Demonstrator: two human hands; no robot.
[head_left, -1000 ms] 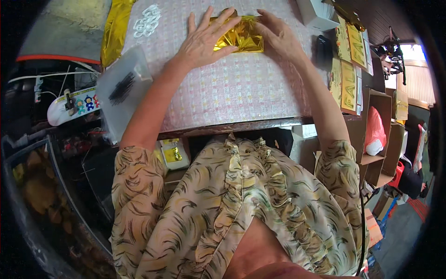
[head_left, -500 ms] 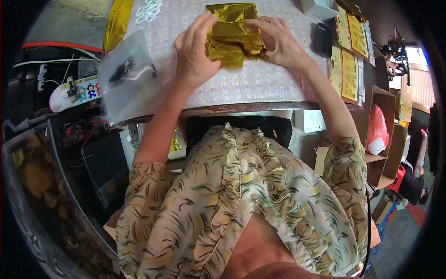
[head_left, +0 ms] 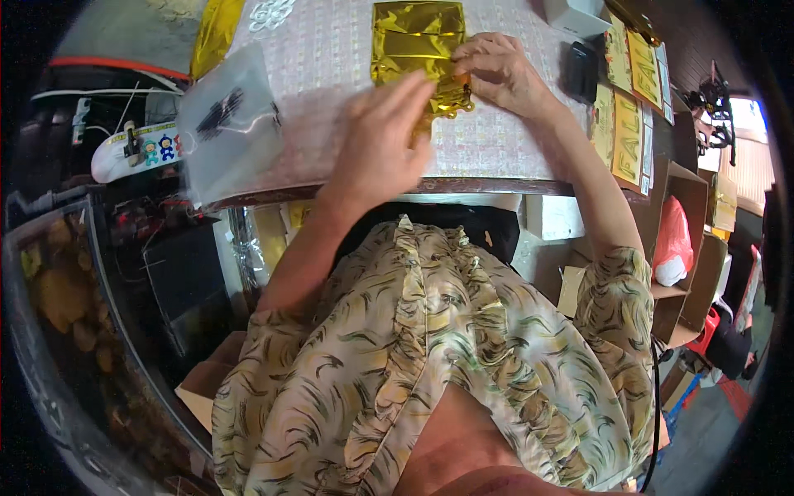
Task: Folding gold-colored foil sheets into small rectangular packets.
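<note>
A folded piece of shiny gold foil point(head_left: 418, 43), which looks like a flat foil balloon, lies on the far middle of the table with crease lines across it. Its near right corner is crumpled, with a small tab sticking out. My right hand point(head_left: 511, 81) pinches the foil's right edge between thumb and fingers. Over the near edge of the foil is my left hand point(head_left: 382, 142), blurred by motion, its fingers stretched out. It covers part of the foil's near side, so I cannot see whether it touches it.
On the table's left lie a clear plastic bag point(head_left: 236, 124) with dark thin pieces, white rings point(head_left: 271, 11) and more gold foil point(head_left: 217, 35). To the right are a black case point(head_left: 580, 72), a white box point(head_left: 575, 16) and yellow printed packages point(head_left: 626, 136). Cardboard boxes point(head_left: 682, 248) stand beyond the table.
My left hand has moved from the foil's left side toward me and to the right, over its near edge. The foil's near flap no longer hangs toward me and the foil looks flatter.
</note>
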